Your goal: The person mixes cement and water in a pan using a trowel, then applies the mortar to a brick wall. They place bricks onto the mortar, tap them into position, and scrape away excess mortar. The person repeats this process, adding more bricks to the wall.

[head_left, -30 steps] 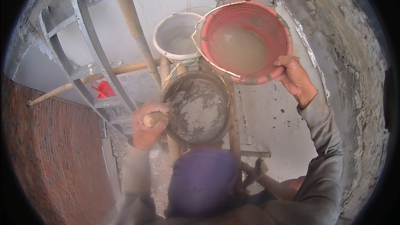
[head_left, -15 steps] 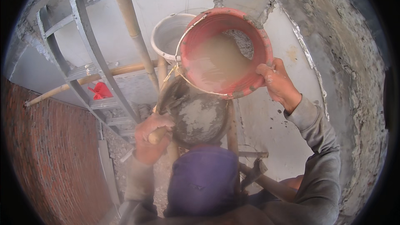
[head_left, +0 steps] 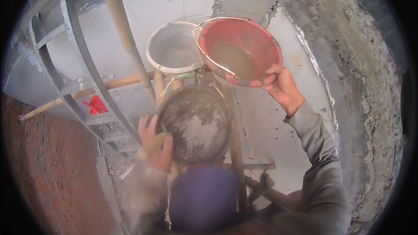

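A red bucket [head_left: 265, 43] with some cloudy grey liquid [head_left: 233, 58] in it is tilted slightly at the upper middle. My right hand [head_left: 285, 89] is closed on its near right rim. Below it stands a dark bucket [head_left: 229, 122] filled with grey mortar [head_left: 200, 126], wet and dark around a paler patch. At that bucket's left side, my left hand [head_left: 161, 154] grips the wooden handle of a trowel [head_left: 152, 146]; motion blurs the hand, and the blade cannot be made out against the mortar. A whitish bucket [head_left: 152, 52] stands behind, beside the red one.
A metal ladder [head_left: 82, 52] leans at the left, with bamboo poles [head_left: 119, 17] near it. A red bag [head_left: 96, 104] lies behind the ladder. Brick surface [head_left: 52, 161] fills the lower left; a rough wall [head_left: 370, 82] rises right. A blurred purple cap [head_left: 202, 196] covers the lower middle.
The red bucket has tipped back more upright, and less liquid shows in it. My left hand and the trowel have moved down and slightly left, uncovering the mortar bucket.
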The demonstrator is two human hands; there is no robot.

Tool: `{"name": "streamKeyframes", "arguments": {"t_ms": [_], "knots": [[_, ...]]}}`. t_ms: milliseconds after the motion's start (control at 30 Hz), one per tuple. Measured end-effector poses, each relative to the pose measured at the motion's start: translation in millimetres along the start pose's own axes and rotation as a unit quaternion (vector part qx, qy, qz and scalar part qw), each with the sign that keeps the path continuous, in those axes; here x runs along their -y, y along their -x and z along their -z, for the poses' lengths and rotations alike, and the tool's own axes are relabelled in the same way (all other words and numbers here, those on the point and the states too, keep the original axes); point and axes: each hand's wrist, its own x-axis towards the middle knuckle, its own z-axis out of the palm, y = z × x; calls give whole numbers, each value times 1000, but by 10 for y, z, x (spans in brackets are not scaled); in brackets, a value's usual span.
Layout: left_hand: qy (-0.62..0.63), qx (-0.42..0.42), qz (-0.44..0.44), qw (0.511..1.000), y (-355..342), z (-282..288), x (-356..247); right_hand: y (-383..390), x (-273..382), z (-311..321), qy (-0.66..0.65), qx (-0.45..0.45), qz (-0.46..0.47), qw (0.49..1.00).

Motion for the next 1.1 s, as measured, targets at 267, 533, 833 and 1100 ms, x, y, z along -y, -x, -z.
{"name": "streamKeyframes", "arguments": {"t_ms": [267, 533, 833, 1100], "knots": [[-110, -36, 4, 993, 143, -287, 18, -979, -407, 614, -83, -68, 79, 991], [-172, -31, -3, 985, 150, -337, 60, -2618, -1438, 1176, -191, -155, 98, 964], [-135, -77, -43, 987, 124, -544, 170, -3358, -1713, 1476, -123, -74, 97, 985], [-172, -85, -33, 981, 173, -419, 212, -2269, -1216, 758, 273, -228, -14, 934]]}}
